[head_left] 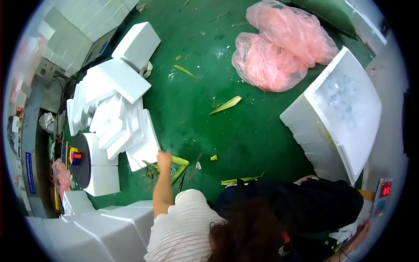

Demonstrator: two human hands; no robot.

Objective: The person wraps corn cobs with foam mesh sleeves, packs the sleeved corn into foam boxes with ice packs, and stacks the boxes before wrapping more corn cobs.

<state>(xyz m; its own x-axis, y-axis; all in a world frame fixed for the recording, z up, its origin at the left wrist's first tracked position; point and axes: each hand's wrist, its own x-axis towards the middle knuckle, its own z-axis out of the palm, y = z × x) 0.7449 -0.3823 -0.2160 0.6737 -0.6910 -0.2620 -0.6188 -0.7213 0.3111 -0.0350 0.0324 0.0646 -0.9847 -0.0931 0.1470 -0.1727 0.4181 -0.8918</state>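
My left hand (164,160) reaches down to the floor, its fingers closed. It is at the lower right corner of a white foam sheet (144,146), and green husk leaves (180,161) show on both sides of it. What the fingers hold, if anything, is hidden. At the far lower right, my right hand (363,229) is beside a light-coloured surface, below a panel with a red digital display (385,188). Its fingers are too small and blurred to read. Hair and a white ribbed sleeve (185,222) fill the lower middle.
White foam lids (118,81) lie in a loose pile at left, near foam boxes (101,181). Pink plastic bags (279,48) lie on the green floor (196,126) at upper right. A large foam box (307,124) leans at right. Loose husk leaves (227,105) are scattered about.
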